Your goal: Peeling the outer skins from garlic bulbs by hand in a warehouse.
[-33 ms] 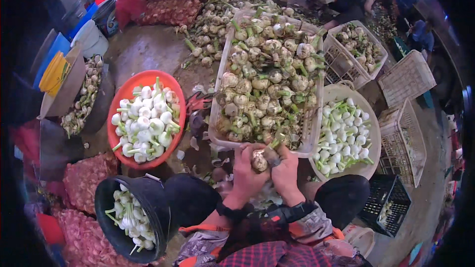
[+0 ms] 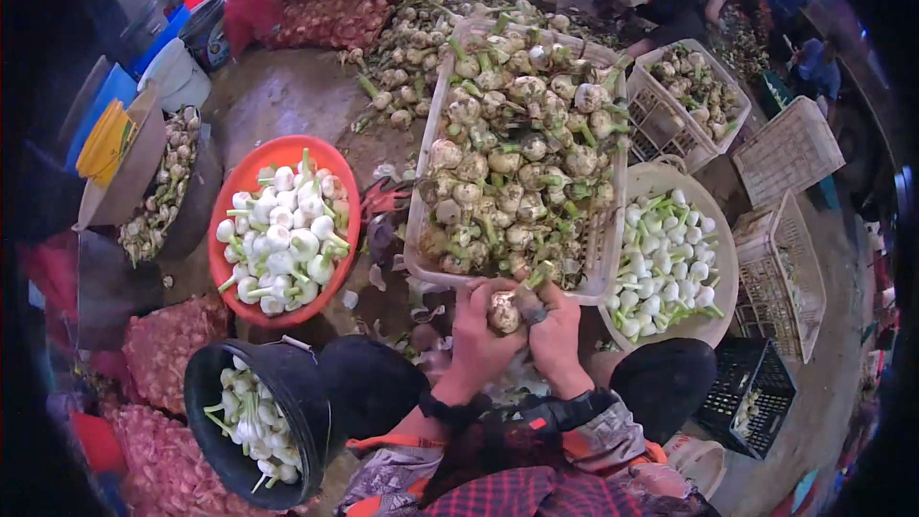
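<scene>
Resting just below the near rim of a pale crate (image 2: 436, 275), one soil-marked garlic bulb (image 2: 504, 314) sits in the curled left hand (image 2: 474, 330), right hand (image 2: 555, 330) closed at its stem side, orange basin (image 2: 247, 168) leftward.

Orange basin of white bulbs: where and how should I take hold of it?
Probably by the rim of the orange basin, one grip at upper left, another opposite at lower right, both from above: bare wall shows there, inside the rim, beside the heaped white bulbs.
</scene>
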Motion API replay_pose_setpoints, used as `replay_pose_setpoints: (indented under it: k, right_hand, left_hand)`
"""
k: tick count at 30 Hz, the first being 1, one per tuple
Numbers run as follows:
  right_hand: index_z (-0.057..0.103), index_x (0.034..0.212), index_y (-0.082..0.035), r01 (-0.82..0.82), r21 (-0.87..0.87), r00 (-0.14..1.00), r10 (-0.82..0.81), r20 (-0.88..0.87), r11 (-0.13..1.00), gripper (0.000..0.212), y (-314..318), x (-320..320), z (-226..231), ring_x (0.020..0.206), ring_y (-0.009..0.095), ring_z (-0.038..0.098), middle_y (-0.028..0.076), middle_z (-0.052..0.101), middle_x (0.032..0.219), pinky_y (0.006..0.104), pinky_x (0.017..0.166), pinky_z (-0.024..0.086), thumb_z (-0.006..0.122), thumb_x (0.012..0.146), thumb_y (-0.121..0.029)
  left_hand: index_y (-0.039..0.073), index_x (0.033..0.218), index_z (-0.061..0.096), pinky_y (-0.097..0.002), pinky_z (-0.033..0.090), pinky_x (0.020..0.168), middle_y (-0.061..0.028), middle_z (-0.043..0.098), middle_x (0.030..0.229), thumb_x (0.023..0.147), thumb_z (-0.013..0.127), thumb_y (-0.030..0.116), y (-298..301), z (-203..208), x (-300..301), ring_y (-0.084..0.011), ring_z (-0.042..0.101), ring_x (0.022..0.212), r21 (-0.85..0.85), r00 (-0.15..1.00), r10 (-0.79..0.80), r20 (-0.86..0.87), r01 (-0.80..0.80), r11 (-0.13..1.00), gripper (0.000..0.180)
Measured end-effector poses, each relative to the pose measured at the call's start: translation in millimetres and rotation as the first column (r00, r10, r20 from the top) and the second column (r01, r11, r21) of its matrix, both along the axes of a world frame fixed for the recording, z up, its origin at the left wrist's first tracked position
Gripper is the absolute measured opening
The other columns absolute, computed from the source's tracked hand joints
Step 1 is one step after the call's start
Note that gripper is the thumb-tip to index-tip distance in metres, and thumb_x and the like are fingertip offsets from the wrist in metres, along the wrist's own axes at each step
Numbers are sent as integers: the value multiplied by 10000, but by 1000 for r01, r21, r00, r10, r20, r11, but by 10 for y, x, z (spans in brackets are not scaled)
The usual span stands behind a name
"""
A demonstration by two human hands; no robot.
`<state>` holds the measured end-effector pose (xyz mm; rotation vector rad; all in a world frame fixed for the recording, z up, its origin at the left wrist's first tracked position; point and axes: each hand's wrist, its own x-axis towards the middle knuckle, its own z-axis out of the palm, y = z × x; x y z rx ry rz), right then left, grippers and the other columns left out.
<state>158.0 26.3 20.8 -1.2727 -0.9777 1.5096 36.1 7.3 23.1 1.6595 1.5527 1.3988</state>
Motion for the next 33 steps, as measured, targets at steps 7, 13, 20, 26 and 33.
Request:
replay_pose_setpoints:
  k: [7, 13, 20, 26, 33]
  right_hand:
    - [613, 1247, 2, -125, 54, 992, 127, -24, 991, 315, -152, 244, -47, 1029, 120, 590, 49, 671, 1135, 272, 912, 470, 578, 962, -128]
    - [627, 1223, -9, -221, 229, 930, 134, 341, 948, 306, -173, 351, 88, 941, 130, 641, 94, 714, 1030, 296, 858, 507, 562, 932, -78]
    - [625, 1204, 16, 50, 150, 985, -74, 156, 987, 283, -156, 297, -118, 867, 153, 657, 84, 702, 1013, 294, 790, 527, 580, 939, -70]
    - [613, 1209, 17, -104, -284, 968, 31, -248, 953, 312, -164, 472, -65, 912, 135, 630, 55, 652, 1094, 289, 763, 537, 661, 918, -86]
    - [664, 1093, 11, -301, -168, 952, 305, -2, 939, 274, -96, 557, -62, 874, 164, 648, 80, 698, 1014, 289, 746, 514, 692, 823, -33]
  left_hand:
    - [31, 1223, 562, -334, 485, 941, -62, 593, 1134, 688, 846, 91, -147, -214, 21, -185, 592, 1052, -278, 950, -65, 304, 154, 948, 608]
    - [24, 1317, 518, -329, 533, 880, -74, 626, 1137, 758, 800, 135, -143, -94, -11, -171, 622, 999, -401, 597, 43, 801, 482, 780, 636]
    - [18, 1383, 471, -321, 543, 824, -91, 619, 1141, 861, 720, 288, -135, -237, -72, -203, 631, 919, -313, 263, 180, 948, 659, 684, 638]
    - [81, 1371, 535, -352, 463, 959, -99, 523, 1213, 694, 879, 213, -143, -270, -44, -241, 544, 1087, -202, 949, -163, 268, 221, 954, 771]
    - [68, 1366, 538, -318, 498, 902, -89, 570, 1175, 761, 830, 194, -167, -255, 0, -232, 603, 1011, -319, 765, -127, 632, 406, 857, 684]
